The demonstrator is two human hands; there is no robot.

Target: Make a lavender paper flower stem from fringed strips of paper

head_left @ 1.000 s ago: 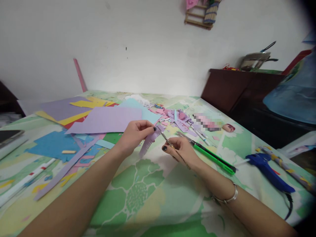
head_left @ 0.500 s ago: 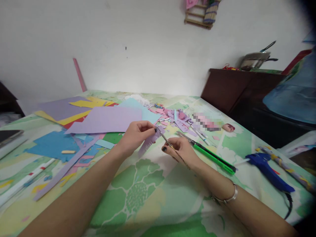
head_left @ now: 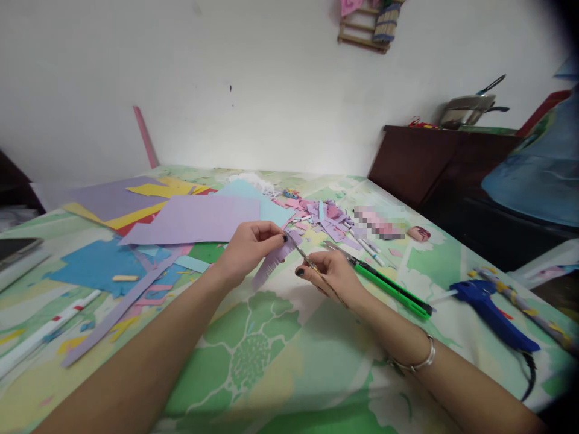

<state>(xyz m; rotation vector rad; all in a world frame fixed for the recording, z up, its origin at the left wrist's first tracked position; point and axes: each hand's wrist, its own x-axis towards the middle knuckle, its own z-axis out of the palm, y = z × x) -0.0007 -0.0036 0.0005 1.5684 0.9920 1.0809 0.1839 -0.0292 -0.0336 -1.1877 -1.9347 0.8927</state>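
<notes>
My left hand pinches a short strip of purple paper, its edge cut into a row of narrow slits. The strip hangs slanting down to the left, just above the tablecloth. A pair of scissors is in my right hand, with the fingers closed round the handles. The blades point up and left and meet the paper beside my left thumb. My right fingers partly hide the handles. Just right of my right hand lies a green utility knife.
Purple paper, a blue sheet and a long purple strip lie left. Small paper scraps are heaped behind my hands. A blue glue gun lies right, near a decorated stick. A dark cabinet stands beyond the table.
Very little differs. My right hand and the scissors have shifted slightly; my left hand and the slit strip stay in nearly the same place.
</notes>
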